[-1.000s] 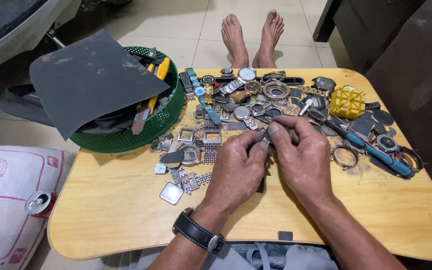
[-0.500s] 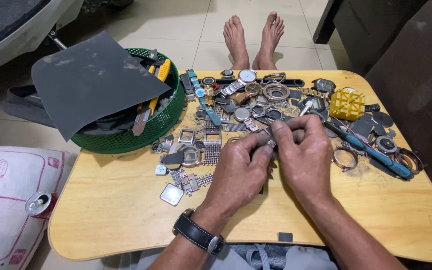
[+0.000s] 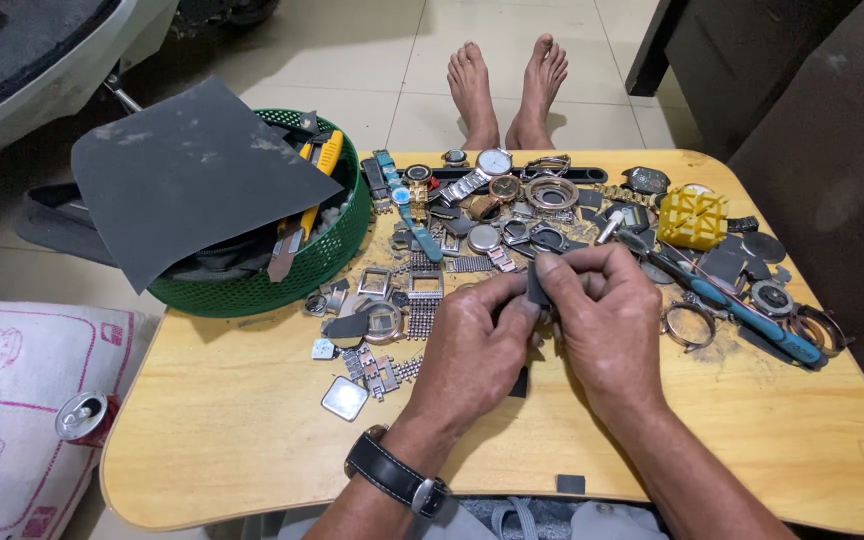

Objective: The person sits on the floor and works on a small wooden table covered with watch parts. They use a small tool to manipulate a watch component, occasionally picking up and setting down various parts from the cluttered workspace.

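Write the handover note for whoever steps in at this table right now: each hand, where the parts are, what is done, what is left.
Left hand: over the wooden table, fingertips pinched on a small dark piece. A black-strapped wristwatch is on that wrist.
Right hand: pinches the same dark piece from the other side; what exactly it is cannot be told.
Parts: watch cases, dials and metal bracelet links lie scattered ahead of the hands; yellow plastic holder and blue-handled tool to the right; green basket with tools under a dark abrasive sheet to the left.
Done: nothing shows as finished.
Left: the piece in hand, and the scattered pile unsorted.
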